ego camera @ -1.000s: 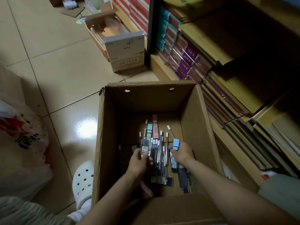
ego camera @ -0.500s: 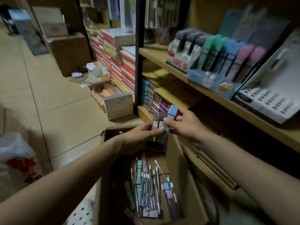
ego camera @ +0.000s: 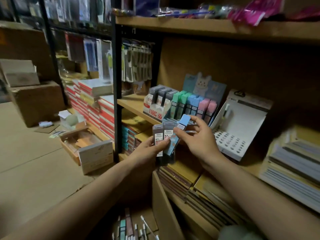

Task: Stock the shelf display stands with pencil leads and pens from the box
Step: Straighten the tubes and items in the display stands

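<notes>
My left hand grips a fan of dark pencil lead cases labelled 0.7, held upright in front of the shelf. My right hand pinches a blue-capped lead case at the right of that fan. Behind them on the middle shelf stand a white-and-red lead display with dark cases and a pastel display stand holding green, blue and pink cases. A white pen display stand with one pen sits to the right. The cardboard box below still holds pens and lead cases.
Stacks of notebooks fill the shelf at right and the lower shelf. Red-and-white book stacks and an open wooden box lie on the floor at left, with cardboard cartons behind. Hanging packets sit above the shelf.
Both hands rose out of the box with the lead cases and moved up toward the shelf displays. The view tilted up from the box to the shelves.
</notes>
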Motion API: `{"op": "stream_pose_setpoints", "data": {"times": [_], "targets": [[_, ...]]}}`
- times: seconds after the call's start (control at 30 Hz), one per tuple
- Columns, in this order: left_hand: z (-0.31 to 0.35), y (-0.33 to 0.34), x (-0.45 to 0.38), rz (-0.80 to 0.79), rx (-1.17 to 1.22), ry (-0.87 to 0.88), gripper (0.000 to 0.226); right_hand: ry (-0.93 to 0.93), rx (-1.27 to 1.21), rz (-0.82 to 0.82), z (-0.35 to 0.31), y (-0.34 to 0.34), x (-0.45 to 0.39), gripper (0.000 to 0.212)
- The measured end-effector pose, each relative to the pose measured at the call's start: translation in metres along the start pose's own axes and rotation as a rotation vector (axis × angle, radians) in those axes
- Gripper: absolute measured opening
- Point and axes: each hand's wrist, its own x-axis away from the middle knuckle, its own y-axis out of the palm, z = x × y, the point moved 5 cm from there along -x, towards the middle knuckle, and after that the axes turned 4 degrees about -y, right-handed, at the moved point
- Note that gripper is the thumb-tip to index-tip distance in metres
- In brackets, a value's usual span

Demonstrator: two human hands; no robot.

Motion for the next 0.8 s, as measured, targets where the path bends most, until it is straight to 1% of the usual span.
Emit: {"op": "stream_pose_setpoints", "data": {"times": [0.07, 0.1, 0.2, 0.27, 0.33, 0.37, 0.43, 0.5, 0.57, 0.67, 0.8], "targets": [[0.007, 0.004, -0.005, -0.018, 0.014, -0.006, 0.028, 0.024, -0.046, 0.029, -0.004, -0.007, -0.008, 0.055], [0.009, 0.004, -0.008, -0.011, 0.007, -0.001, 0.028, 0.018, -0.064, 0.033, -0.007, -0.011, -0.012, 0.056], [0.018, -0.007, -0.016, 0.065, -0.032, 0.016, 0.032, -0.04, -0.101, 0.044, -0.021, -0.027, -0.026, 0.049], [0.028, -0.015, -0.02, 0.121, -0.069, 0.045, 0.034, -0.095, -0.039, 0.063, -0.032, -0.042, -0.038, 0.04], [0.041, -0.019, -0.025, 0.144, -0.095, 0.095, 0.032, -0.138, 0.089, 0.089, -0.042, -0.055, -0.052, 0.032], [0.046, -0.02, -0.028, 0.147, -0.109, 0.117, 0.032, -0.182, 0.201, 0.107, -0.047, -0.06, -0.06, 0.032], [0.053, -0.02, -0.035, 0.134, -0.129, 0.14, 0.031, -0.33, 0.473, 0.131, -0.059, -0.063, -0.073, 0.038], [0.054, -0.021, -0.042, 0.105, -0.122, 0.137, 0.03, -0.461, 0.68, 0.117, -0.069, -0.055, -0.083, 0.04], [0.055, -0.024, -0.048, 0.091, -0.106, 0.127, 0.03, -0.528, 0.848, 0.082, -0.07, -0.044, -0.094, 0.04], [0.06, -0.034, -0.056, 0.115, -0.07, 0.128, 0.029, -0.515, 1.032, 0.043, -0.063, -0.031, -0.11, 0.043], [0.064, -0.043, -0.066, 0.119, -0.022, 0.135, 0.031, -0.475, 1.107, 0.019, -0.048, -0.024, -0.126, 0.042]]}}
